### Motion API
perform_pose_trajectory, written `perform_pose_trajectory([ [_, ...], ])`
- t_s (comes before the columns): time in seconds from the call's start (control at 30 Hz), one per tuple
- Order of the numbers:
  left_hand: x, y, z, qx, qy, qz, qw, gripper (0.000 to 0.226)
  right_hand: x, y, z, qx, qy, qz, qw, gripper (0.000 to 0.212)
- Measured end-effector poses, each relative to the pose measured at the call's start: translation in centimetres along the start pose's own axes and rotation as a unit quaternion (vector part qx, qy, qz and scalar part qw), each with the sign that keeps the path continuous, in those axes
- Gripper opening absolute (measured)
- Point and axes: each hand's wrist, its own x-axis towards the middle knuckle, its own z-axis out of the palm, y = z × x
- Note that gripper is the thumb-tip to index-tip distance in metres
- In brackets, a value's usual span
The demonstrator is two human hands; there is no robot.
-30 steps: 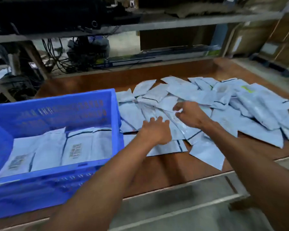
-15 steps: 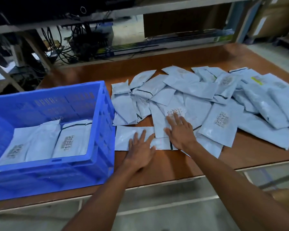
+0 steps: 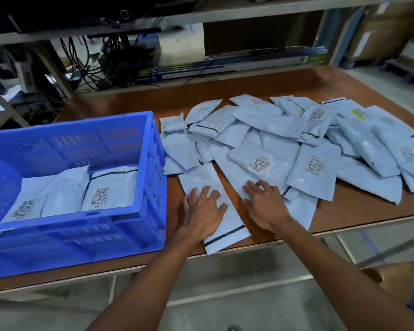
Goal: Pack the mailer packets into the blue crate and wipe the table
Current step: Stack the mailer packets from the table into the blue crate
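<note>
Swung lengthwise now, one packet [image 3: 202,175] lies under the flat left hand [image 3: 203,211]; right hand [image 3: 265,206], fingers spread, presses the pile [image 3: 273,130].

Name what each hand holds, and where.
Nothing is gripped: left hand lies flat midway along one mailer packet; right hand flat on a second packet.

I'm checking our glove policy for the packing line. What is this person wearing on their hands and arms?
Nothing. The left hand and right hand are bare: no gloves, rings or watch in view. The left forearm and right forearm are bare too, with no sleeve showing.
</note>
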Motion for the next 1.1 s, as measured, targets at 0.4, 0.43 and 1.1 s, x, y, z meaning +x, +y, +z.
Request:
perform_pose_trajectory([
  [0.4,0.1,-1.6,0.2,0.05,-0.065,-0.076,0.994,0.067,0.5,-2.7,1.9,0.058,-0.036,0.011,0.998,0.058],
  [0.43,0.1,-1.7,0.4,0.054,-0.073,-0.075,0.993,0.07,0.4,-2.7,1.8,0.058,-0.012,0.007,0.998,0.055],
  [1.1,-1.7,-0.5,2.5,0.126,0.014,-0.027,0.992,0.048,1.3,-3.0,4.1,0.048,-0.04,-0.064,0.996,0.06],
])
